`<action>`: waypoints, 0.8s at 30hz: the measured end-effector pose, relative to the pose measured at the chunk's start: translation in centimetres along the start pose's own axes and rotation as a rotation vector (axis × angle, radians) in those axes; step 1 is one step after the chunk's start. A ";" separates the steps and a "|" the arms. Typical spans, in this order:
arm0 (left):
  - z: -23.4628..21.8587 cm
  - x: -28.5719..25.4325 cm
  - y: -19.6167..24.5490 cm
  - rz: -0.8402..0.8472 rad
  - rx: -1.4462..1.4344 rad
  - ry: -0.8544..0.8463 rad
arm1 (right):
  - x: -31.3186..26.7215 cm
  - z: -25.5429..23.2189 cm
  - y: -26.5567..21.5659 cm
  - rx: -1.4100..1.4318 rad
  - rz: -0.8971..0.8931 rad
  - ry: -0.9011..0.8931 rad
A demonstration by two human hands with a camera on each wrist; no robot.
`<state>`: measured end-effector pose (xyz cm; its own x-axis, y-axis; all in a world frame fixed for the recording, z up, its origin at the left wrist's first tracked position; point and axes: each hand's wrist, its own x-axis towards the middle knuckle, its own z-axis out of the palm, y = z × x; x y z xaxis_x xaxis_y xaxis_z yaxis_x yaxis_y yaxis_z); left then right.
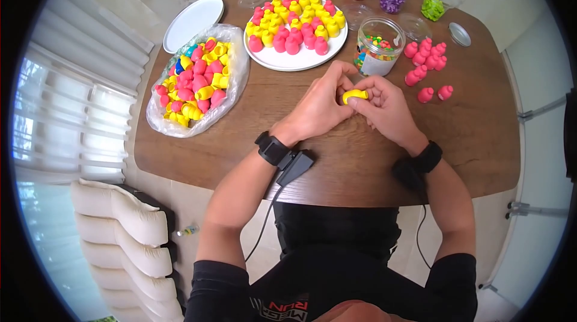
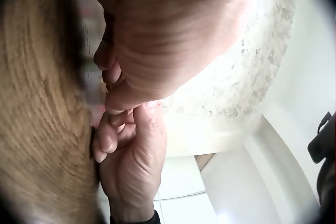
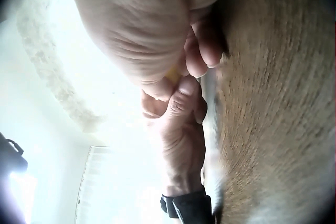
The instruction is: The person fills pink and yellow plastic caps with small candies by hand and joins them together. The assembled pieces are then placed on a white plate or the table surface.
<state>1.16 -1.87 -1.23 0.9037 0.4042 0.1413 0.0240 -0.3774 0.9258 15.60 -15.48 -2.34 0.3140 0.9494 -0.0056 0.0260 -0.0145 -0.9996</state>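
Note:
In the head view a small yellow bottle-shaped plastic piece [image 1: 354,96] lies on its side between my two hands, close over the table's near middle. My right hand [image 1: 384,108] pinches it between thumb and fingers. The fingers of my left hand [image 1: 321,102] curl about its left end, hiding that end. From the right wrist, only a sliver of the yellow piece [image 3: 173,74] shows between the fingers. In the left wrist view the left hand [image 2: 168,40] covers the piece, and the right hand [image 2: 139,155] meets it fingertip to fingertip.
A white plate [image 1: 288,64] bears many pink and yellow bottle-shaped pieces. To its left lie a plastic bag [image 1: 234,90] of loose parts and a white lid [image 1: 193,21]. A jar [image 1: 378,45] of colourful bits stands just beyond my hands; several pink pieces [image 1: 425,95] stand right.

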 end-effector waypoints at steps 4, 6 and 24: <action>-0.2 0.1 0.2 -0.074 0.156 -0.016 | 0.1 -0.2 0.6 -0.003 -0.064 0.038; -0.3 0.0 0.2 -0.068 0.124 -0.014 | 0.0 -0.2 0.4 -0.025 -0.060 0.042; -0.8 0.5 -0.5 -0.166 -0.329 -0.085 | 1.0 -1.4 0.6 0.188 0.022 0.132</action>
<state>1.27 -0.79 -1.38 0.9316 0.3617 -0.0370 0.0470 -0.0188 0.9987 17.28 -14.95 -2.91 0.4346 0.8999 -0.0359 -0.1554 0.0357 -0.9872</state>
